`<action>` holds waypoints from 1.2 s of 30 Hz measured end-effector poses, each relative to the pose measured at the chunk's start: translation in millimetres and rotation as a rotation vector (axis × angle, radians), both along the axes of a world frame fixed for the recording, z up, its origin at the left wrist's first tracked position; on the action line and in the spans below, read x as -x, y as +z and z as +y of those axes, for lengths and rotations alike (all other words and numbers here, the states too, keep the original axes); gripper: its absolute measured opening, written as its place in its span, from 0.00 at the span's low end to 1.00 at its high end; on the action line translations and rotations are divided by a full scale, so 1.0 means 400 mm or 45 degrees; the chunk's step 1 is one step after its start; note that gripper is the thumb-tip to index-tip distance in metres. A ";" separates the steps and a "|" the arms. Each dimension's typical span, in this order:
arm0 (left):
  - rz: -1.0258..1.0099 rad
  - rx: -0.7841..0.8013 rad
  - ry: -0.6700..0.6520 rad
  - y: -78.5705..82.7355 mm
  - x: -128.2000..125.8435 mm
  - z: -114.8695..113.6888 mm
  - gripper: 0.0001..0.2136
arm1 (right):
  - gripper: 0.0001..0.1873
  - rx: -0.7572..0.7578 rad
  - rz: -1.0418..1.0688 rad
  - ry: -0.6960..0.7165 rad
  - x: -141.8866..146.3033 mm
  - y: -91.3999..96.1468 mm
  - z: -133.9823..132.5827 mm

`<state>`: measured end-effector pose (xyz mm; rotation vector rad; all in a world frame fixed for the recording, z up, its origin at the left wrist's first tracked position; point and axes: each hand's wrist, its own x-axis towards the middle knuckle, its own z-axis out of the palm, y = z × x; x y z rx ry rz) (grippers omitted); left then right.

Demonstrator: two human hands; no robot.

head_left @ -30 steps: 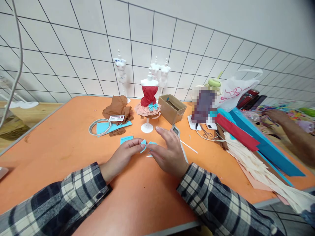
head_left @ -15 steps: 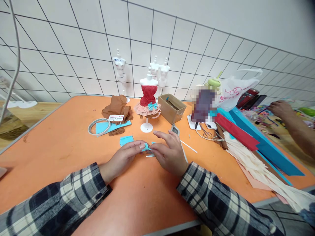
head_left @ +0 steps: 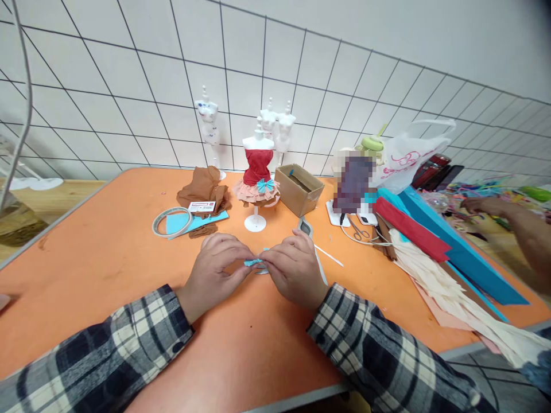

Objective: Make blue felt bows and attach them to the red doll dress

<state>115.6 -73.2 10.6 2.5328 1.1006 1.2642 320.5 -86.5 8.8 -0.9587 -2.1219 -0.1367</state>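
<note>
A small piece of light blue crepe paper [head_left: 253, 262] is pinched between my two hands, just above the orange table. My left hand [head_left: 221, 267] grips its left side with thumb and fingertips. On its other side, my right hand [head_left: 295, 267] closes thumb and forefinger on it. The fingers cover much of the piece. Beyond my hands stands a mini dress form [head_left: 258, 163] in a red bodice and a ruffled pink and brown skirt. A light blue bow [head_left: 265, 185] sits on the skirt's waist.
Left of the dress form lie brown crepe paper [head_left: 202, 186], a roll of tape [head_left: 172, 222] and a small white box [head_left: 202, 206]. A cardboard box [head_left: 300, 189] stands right of it. Scissors [head_left: 358, 230] and paper strips lie further right. Another person's hand [head_left: 484, 206] is at the far right.
My left hand has turned and shifted so its back faces up, covering the light blue sheet that showed behind it. My right fingers have curled in closer around the piece.
</note>
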 end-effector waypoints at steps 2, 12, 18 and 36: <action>0.017 -0.025 0.007 -0.001 0.002 -0.002 0.03 | 0.08 -0.006 0.017 0.009 0.001 0.001 -0.002; 0.061 -0.181 0.064 0.007 0.004 -0.010 0.02 | 0.06 0.058 0.082 0.058 0.005 0.009 -0.008; 0.152 -0.179 0.083 0.007 0.013 -0.010 0.04 | 0.06 0.145 0.123 0.065 0.014 0.009 -0.009; 0.107 -0.323 -0.003 0.003 0.013 -0.006 0.06 | 0.17 0.422 0.454 0.070 0.028 -0.021 -0.006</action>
